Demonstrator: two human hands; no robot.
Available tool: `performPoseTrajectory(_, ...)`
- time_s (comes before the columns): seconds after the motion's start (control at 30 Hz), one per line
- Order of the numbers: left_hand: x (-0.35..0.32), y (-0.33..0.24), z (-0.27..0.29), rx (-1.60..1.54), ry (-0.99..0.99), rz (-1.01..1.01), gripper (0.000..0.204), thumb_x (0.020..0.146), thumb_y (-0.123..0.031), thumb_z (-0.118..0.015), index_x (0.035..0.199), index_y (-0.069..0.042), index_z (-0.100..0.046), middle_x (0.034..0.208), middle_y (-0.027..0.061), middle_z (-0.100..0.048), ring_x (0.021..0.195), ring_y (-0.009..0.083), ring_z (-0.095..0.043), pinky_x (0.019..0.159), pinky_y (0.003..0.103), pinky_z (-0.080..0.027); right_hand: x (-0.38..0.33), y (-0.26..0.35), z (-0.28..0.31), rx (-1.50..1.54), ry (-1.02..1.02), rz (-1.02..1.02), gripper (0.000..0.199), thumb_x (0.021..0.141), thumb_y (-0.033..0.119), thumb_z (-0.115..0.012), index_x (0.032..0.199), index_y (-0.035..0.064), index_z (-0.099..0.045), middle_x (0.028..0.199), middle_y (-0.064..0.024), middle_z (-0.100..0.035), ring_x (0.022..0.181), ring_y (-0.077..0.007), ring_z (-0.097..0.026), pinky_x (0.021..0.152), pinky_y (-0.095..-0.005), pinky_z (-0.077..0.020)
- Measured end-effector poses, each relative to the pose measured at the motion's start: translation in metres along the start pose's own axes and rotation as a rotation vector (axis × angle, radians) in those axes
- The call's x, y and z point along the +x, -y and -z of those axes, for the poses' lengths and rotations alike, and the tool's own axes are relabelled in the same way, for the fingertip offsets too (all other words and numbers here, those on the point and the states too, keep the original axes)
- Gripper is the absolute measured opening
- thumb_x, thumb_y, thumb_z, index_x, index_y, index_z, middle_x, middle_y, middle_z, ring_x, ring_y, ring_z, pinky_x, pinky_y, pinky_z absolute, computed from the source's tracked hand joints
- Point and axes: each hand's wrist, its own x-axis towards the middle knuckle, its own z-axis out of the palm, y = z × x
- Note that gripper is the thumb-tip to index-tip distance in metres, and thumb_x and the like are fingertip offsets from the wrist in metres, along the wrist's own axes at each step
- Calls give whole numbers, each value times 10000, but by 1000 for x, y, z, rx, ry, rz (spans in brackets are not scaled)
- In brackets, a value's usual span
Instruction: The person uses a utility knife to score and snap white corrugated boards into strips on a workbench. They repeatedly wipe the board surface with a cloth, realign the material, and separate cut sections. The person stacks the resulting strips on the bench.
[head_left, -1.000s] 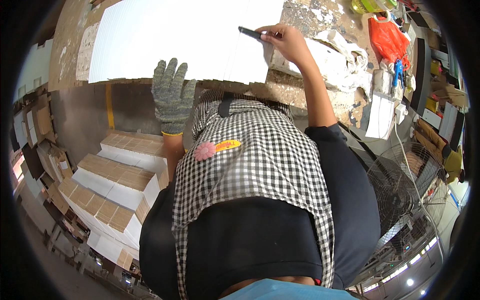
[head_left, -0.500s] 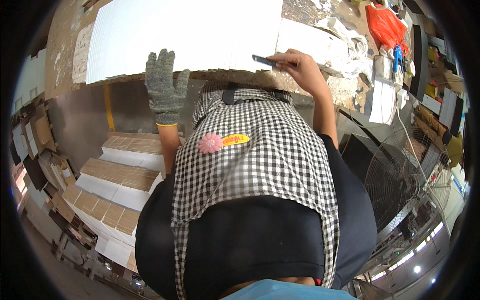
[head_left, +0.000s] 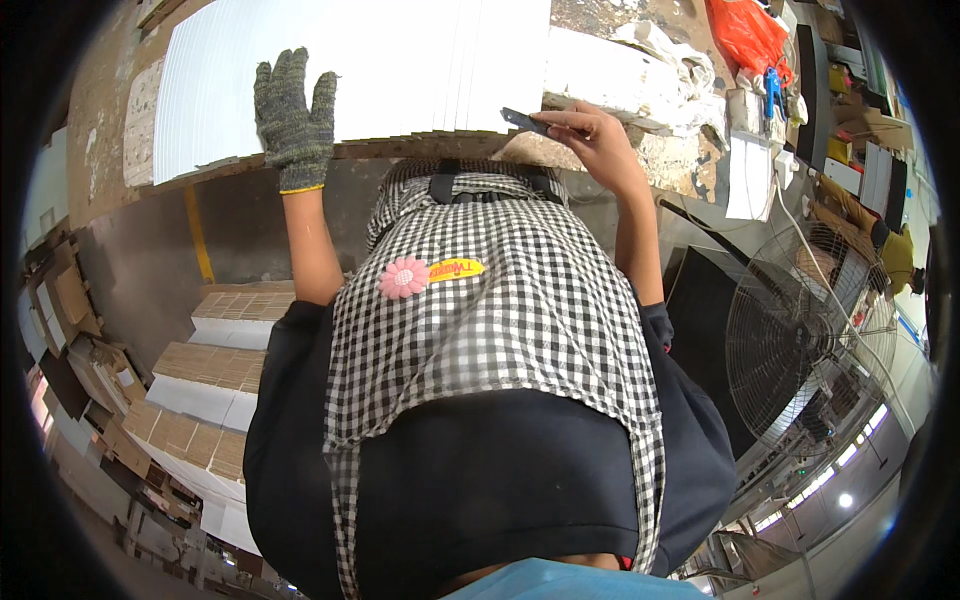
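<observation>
Sheets (head_left: 410,70) in white, left gloved hand (head_left: 294,120) splayed over them, right hand (head_left: 606,150) gripping dark tool (head_left: 521,121)

Matt knitted glove (head_left: 295,125), smooth paper-like sheets (head_left: 400,70), rough wooden table (head_left: 95,150), glossy plastic bag (head_left: 745,40)

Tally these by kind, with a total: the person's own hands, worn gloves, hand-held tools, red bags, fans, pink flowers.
Hands: 2 (left hand, right hand)
Glove: 1, on the left hand
Black tool: 1, in the right hand
Red bag: 1
Fan: 1
Pink flower: 1
Total: 7
</observation>
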Motion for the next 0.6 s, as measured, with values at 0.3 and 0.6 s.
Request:
performPoseTrajectory(0.3, -8, 10, -15, -45, -36, 22, 393, 978, -329, -712, 1300, -105, -705, 1354, 115, -691, 1381, 345, -540, 1189, 495, -401, 23, -2, -7, 44, -146, 63, 275, 943, 152, -734, 1202, 210, -804, 825, -67, -650, 704, -187, -588, 680, -377, -493)
performPoseTrajectory(0.6, -7, 5, -16, -44, -35, 26, 370, 979, -316, -704, 1283, -105, -717, 1348, 112, -696, 1374, 341, -551, 1180, 493, -413, 25, -8, -6, 53, -98, 21, 263, 934, 138, -741, 1169, 229, -818, 844, -53, -679, 715, -194, -620, 690, -377, -513)
